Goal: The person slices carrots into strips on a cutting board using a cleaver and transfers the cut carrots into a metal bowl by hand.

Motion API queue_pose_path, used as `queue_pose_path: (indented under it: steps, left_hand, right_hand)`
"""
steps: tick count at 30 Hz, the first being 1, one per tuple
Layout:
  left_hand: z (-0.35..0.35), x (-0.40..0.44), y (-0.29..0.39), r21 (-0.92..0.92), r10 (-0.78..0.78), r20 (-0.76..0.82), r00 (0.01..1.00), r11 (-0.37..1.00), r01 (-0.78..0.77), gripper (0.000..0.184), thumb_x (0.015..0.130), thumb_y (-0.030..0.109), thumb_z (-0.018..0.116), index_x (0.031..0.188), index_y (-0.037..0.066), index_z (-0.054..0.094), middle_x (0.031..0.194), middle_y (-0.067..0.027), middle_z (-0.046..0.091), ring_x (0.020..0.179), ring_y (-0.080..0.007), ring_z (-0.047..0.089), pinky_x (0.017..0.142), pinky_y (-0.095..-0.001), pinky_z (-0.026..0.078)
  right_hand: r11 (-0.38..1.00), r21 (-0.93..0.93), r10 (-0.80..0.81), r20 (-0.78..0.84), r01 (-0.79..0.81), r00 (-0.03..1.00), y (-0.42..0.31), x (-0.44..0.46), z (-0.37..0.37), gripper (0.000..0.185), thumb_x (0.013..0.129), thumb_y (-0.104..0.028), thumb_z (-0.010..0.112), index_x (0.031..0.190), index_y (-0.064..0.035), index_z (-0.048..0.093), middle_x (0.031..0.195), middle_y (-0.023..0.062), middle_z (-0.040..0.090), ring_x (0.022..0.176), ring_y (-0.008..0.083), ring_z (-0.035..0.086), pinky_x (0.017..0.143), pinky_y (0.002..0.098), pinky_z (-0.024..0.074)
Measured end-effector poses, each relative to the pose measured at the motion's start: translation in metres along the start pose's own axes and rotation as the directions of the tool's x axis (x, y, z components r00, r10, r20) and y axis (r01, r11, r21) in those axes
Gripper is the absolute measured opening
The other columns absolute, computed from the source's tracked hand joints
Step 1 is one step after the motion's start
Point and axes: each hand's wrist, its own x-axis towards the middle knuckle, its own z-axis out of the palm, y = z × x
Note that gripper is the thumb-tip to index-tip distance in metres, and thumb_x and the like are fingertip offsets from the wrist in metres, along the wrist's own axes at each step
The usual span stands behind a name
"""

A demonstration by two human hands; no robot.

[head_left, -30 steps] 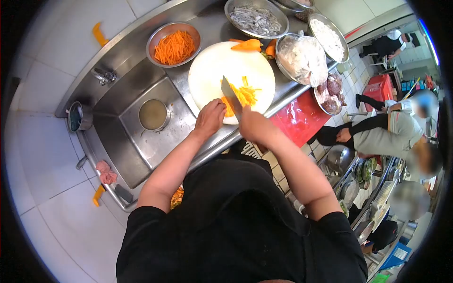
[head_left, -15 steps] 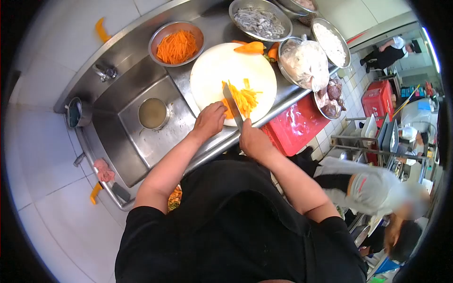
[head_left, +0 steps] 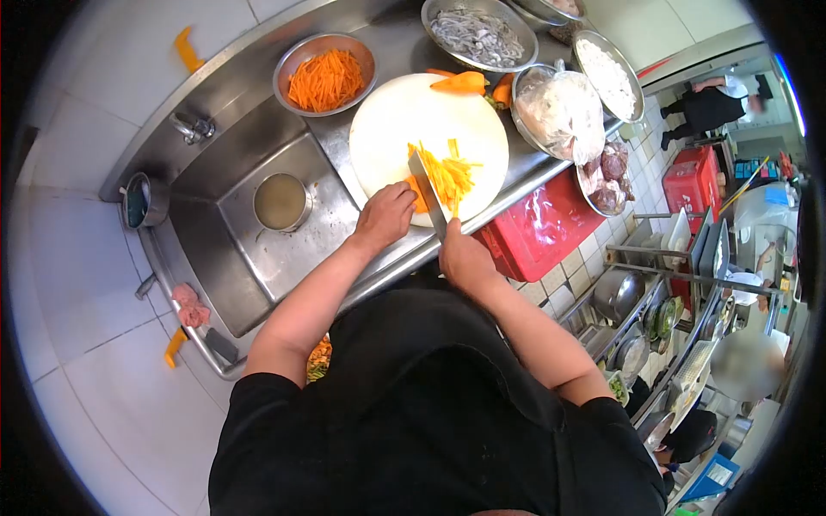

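A round white cutting board (head_left: 383,129) lies on the steel counter beside the sink. My right hand (head_left: 467,258) is closed round the handle of a kitchen knife (head_left: 430,196), its blade pointing away from me over the board. With curled fingers, my left hand (head_left: 386,213) presses a piece of carrot (head_left: 420,198) on the board's near left part, close to the blade. Right of the blade lies a loose pile of orange-yellow carrot strips (head_left: 453,176). A larger peeled carrot piece (head_left: 462,83) rests at the board's far edge. My fingers partly hide the piece being held.
A bowl of carrot shreds (head_left: 325,82) stands left of the board. Bowls of greyish strips (head_left: 482,39), white pieces (head_left: 605,77) and a bagged food (head_left: 559,116) stand beyond it. A sink (head_left: 258,249) holds a pot (head_left: 282,203). A red lid (head_left: 546,225) is below the counter's edge.
The worker in the light shirt at right has mostly moved out of sight, uncovering shelves with pots. My hands stay at nearly the same spot on the board; the knife has shifted only slightly.
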Motion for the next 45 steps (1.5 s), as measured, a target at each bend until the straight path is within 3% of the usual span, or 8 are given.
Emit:
queue_pose_path:
  steps: [22, 25, 32, 33, 36, 40, 43, 45]
  left_hand:
    - [-0.004, 0.001, 0.000, -0.009, -0.004, 0.027, 1.000, 1.000, 0.004, 0.018, 0.092, 0.009, 0.072, 0.106, 0.001, 0.065, 0.118, -0.0178, 0.068, 0.111, -0.0385, 0.066, 0.099, -0.0460, 0.055]
    - [0.000, 0.000, -0.002, -0.020, 0.006, -0.005, 1.000, 1.000, -0.006, 0.018, 0.092, 0.009, 0.072, 0.106, 0.000, 0.065, 0.118, -0.0177, 0.068, 0.111, -0.0386, 0.066, 0.099, -0.0458, 0.055]
    - [-0.002, -0.001, -0.004, -0.017, 0.057, -0.022, 0.998, 0.998, -0.057, 0.017, 0.093, 0.010, 0.072, 0.107, 0.001, 0.065, 0.118, -0.0169, 0.068, 0.111, -0.0378, 0.067, 0.098, -0.0456, 0.055]
    - [-0.003, 0.000, -0.004, -0.011, 0.043, -0.010, 0.999, 0.999, -0.043, 0.018, 0.093, 0.009, 0.071, 0.108, 0.001, 0.066, 0.118, -0.0170, 0.068, 0.110, -0.0379, 0.067, 0.098, -0.0456, 0.055]
    - [-0.001, -0.003, -0.005, -0.016, 0.023, -0.001, 1.000, 1.000, -0.023, 0.019, 0.094, 0.009, 0.071, 0.110, 0.001, 0.067, 0.118, -0.0171, 0.068, 0.110, -0.0381, 0.067, 0.097, -0.0457, 0.056]
    - [-0.005, 0.000, -0.005, -0.021, 0.043, 0.022, 0.999, 0.999, -0.042, 0.019, 0.093, 0.008, 0.070, 0.110, 0.001, 0.067, 0.119, -0.0172, 0.069, 0.109, -0.0384, 0.068, 0.097, -0.0457, 0.056]
    - [-0.007, -0.001, -0.007, -0.047, 0.072, -0.013, 0.997, 0.996, -0.072, 0.018, 0.092, 0.007, 0.070, 0.109, 0.001, 0.068, 0.118, -0.0175, 0.070, 0.110, -0.0385, 0.068, 0.097, -0.0455, 0.056]
    - [-0.007, 0.001, -0.009, -0.040, 0.077, -0.014, 0.997, 0.996, -0.077, 0.017, 0.092, 0.006, 0.070, 0.109, 0.001, 0.068, 0.118, -0.0177, 0.070, 0.110, -0.0385, 0.068, 0.097, -0.0452, 0.057]
  right_hand:
    - [0.996, -0.006, -0.093, -0.007, 0.093, 0.996, 0.007, 0.003, 0.004, 0.033, 0.102, -0.011, 0.048, 0.127, 0.0110, 0.049, 0.098, 0.0368, 0.074, 0.093, 0.0518, 0.075, 0.085, 0.0606, 0.0591]
    - [0.991, -0.085, -0.115, -0.207, 0.099, 0.972, 0.016, 0.008, 0.024, 0.038, 0.103, -0.021, 0.059, 0.120, 0.0113, 0.047, 0.073, 0.0260, 0.072, 0.069, 0.0400, 0.077, 0.058, 0.0494, 0.0612]
    - [0.987, -0.033, -0.162, -0.092, 0.160, 0.982, -0.001, 0.021, -0.022, 0.037, 0.103, -0.015, 0.053, 0.125, 0.0135, 0.048, 0.087, 0.0357, 0.072, 0.075, 0.0435, 0.078, 0.065, 0.0508, 0.0623]
    - [0.956, -0.208, -0.233, -0.103, 0.209, 0.967, 0.011, 0.014, 0.001, 0.047, 0.103, -0.017, 0.054, 0.132, 0.0185, 0.046, 0.084, 0.0324, 0.073, 0.075, 0.0402, 0.079, 0.063, 0.0495, 0.0621]
    - [0.986, -0.161, -0.074, -0.137, 0.052, 0.988, 0.013, 0.007, 0.034, 0.050, 0.102, -0.019, 0.058, 0.132, 0.0199, 0.049, 0.076, 0.0247, 0.074, 0.071, 0.0354, 0.079, 0.059, 0.0475, 0.0612]
    - [0.969, -0.162, -0.227, -0.262, 0.189, 0.938, 0.020, 0.047, 0.015, 0.048, 0.102, -0.019, 0.058, 0.131, 0.0175, 0.049, 0.078, 0.0266, 0.074, 0.070, 0.0368, 0.078, 0.059, 0.0495, 0.0608]
    - [0.995, 0.038, -0.089, -0.014, 0.090, 0.996, -0.019, 0.028, -0.047, 0.029, 0.100, -0.008, 0.050, 0.124, 0.0092, 0.048, 0.099, 0.0363, 0.074, 0.095, 0.0503, 0.075, 0.085, 0.0573, 0.0593]
    - [0.998, 0.028, -0.060, -0.004, 0.060, 0.998, -0.015, 0.005, -0.031, 0.031, 0.100, -0.008, 0.050, 0.125, 0.0093, 0.047, 0.098, 0.0363, 0.074, 0.095, 0.0502, 0.075, 0.085, 0.0571, 0.0594]
